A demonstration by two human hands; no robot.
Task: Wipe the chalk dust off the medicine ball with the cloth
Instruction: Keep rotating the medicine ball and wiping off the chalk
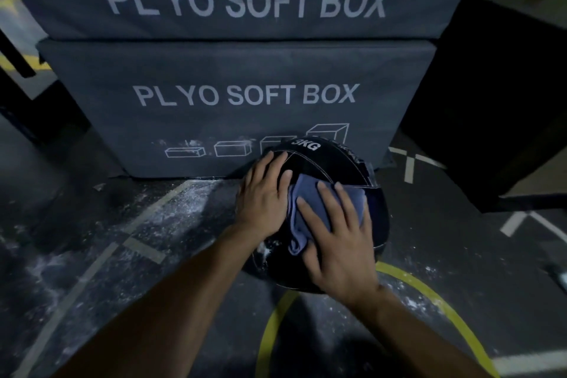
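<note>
Medicine ball [325,163] sits on the floor [92,239], against the lower plyo box [239,107]. Left hand [264,193] lies flat on it, fingers straight, steadying. Right hand [334,230] presses the blue cloth [302,202] onto the top, fingers spread. Risk: ball rolls under pressure; white residue [265,250] near the left wrist gets missed; cloth bunches, smearing dust.

Black medicine ball [331,163] with white "3KG" lettering, blue-grey cloth [302,212] over it, dark grey boxes [233,120] printed white, yellow ring [429,291] on the floor.
</note>
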